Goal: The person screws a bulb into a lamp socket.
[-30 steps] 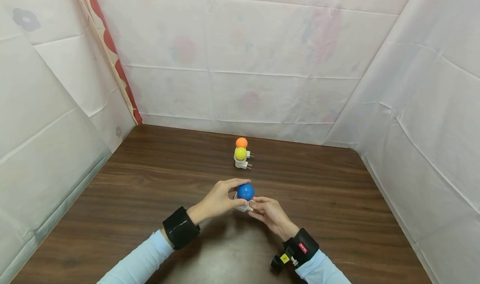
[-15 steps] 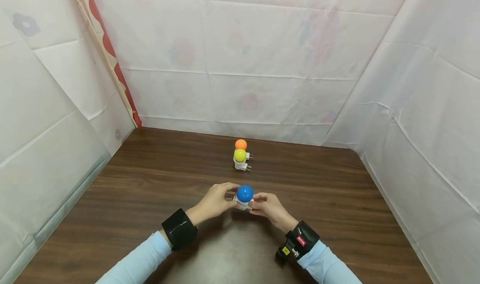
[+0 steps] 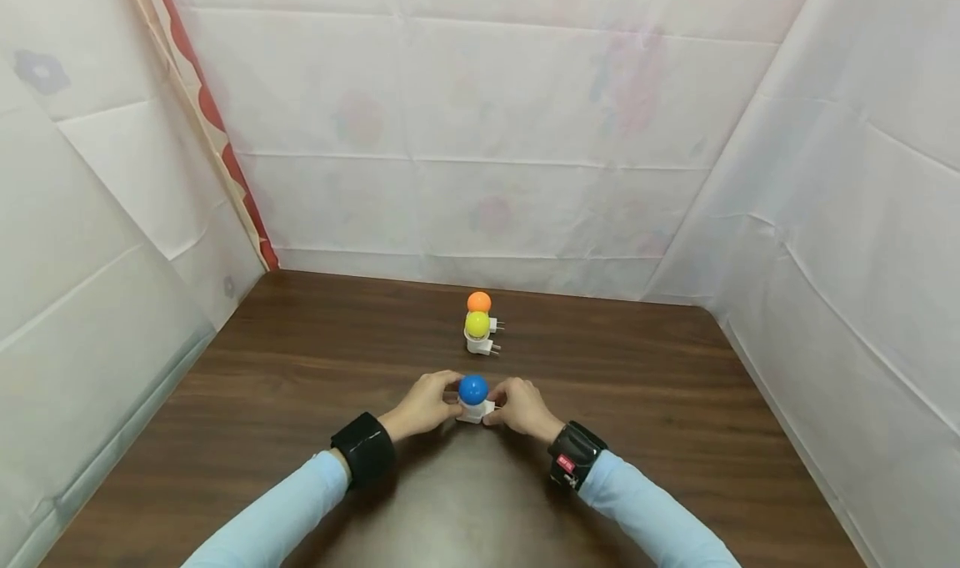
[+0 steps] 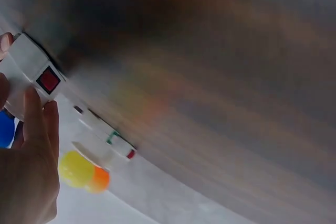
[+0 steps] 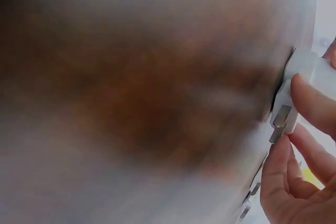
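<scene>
A round blue bulb (image 3: 473, 389) sits upright in a white plug-in lamp holder (image 3: 472, 413) on the wooden table. From the left, my left hand (image 3: 422, 404) grips the holder, thumb in front and fingers behind. My right hand (image 3: 525, 409) pinches the holder's plug end from the right. In the left wrist view, a dark red switch (image 4: 48, 80) shows on the holder. Two metal prongs (image 5: 280, 121) stick out beside the right fingers in the right wrist view.
Behind the blue bulb stand two similar white holders, one with a yellow bulb (image 3: 477, 324), the other with an orange bulb (image 3: 479, 302). Their prongs point right. White patterned sheets (image 3: 487, 134) enclose the brown table (image 3: 300, 343) at the back and sides.
Both hands have shifted the blue bulb and its holder slightly left and closer to the other two. The left fingers have slid from beside the bulb down to the holder. The head view has tilted.
</scene>
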A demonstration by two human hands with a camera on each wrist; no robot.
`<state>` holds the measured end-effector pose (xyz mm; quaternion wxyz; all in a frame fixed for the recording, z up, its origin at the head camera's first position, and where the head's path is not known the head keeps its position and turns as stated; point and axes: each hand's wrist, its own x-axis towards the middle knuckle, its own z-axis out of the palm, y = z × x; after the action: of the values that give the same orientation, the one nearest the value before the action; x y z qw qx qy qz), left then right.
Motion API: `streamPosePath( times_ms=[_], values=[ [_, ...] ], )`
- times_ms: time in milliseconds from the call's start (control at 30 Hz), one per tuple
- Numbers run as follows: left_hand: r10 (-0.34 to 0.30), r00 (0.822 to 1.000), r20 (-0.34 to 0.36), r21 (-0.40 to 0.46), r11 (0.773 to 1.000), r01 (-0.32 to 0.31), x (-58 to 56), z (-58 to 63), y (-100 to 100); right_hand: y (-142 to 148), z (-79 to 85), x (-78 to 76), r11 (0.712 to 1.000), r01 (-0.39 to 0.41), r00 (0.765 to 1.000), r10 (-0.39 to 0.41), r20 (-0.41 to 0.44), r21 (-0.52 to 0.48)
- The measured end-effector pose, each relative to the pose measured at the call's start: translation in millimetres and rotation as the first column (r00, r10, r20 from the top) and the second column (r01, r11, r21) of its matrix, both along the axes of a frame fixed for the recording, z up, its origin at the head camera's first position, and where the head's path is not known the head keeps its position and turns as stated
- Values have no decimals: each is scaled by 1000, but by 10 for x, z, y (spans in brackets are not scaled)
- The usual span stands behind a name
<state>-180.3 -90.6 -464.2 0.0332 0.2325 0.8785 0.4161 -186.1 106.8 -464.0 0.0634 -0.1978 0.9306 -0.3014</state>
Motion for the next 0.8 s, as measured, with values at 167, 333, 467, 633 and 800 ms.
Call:
streamPosePath(
  times_ms=[167,333,467,633,800],
  values=[
    [49,997,53,-3,999,-49,-124,-1,6,-46,3,-101,1000,15,999,-15,-30,5],
    [74,995,70,-9,997,-73,-256,-27,-10,-87,17,-196,999,32,998,-32,-51,6],
    [67,993,97,7,998,-68,-342,-57,-5,-102,16,-250,999,36,998,-34,-60,33],
    [58,993,105,25,998,-61,-434,-65,22,-92,-7,-321,996,35,996,-28,-82,84],
    [51,990,135,-47,998,-45,-436,-5,-52,34,-13,-348,997,46,999,-45,-20,69]
  ],
)
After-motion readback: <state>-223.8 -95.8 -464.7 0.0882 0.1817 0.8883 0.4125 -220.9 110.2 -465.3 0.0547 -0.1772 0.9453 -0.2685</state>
